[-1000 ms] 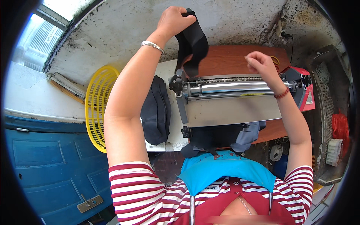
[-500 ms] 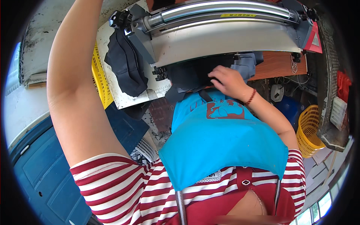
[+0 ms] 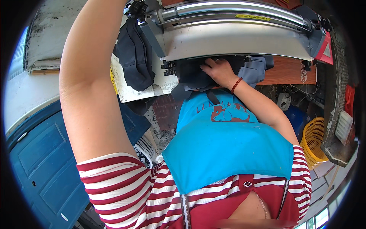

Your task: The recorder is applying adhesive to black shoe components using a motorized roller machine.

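My right hand (image 3: 220, 72), a beaded bracelet at its wrist, lies on a stack of dark cloth pieces (image 3: 192, 74) at the front edge of a machine. Its fingers are curled in against the cloth, closed on it as far as I can see. Beside that hand lie grey-blue cloth pieces (image 3: 252, 70). The machine has a long metal roller (image 3: 228, 9) above a sloping metal plate (image 3: 236, 38). My left arm reaches up past the machine's left end; the left hand is beyond the top edge of the picture. Folded dark cloth (image 3: 135, 57) hangs together in a pile left of the machine.
Black knobs (image 3: 167, 68) stick out at the machine's front left corner. A wooden tabletop (image 3: 288, 70) extends to the right. Below it are loose cables, a blue container (image 3: 296, 117) and a yellow basket (image 3: 313, 141). A blue door-like panel (image 3: 42, 156) lies at the left.
My right hand has slid left and a little farther in over the dark cloth, its fingers now more curled. The whole view has shifted slightly. My left arm stays raised.
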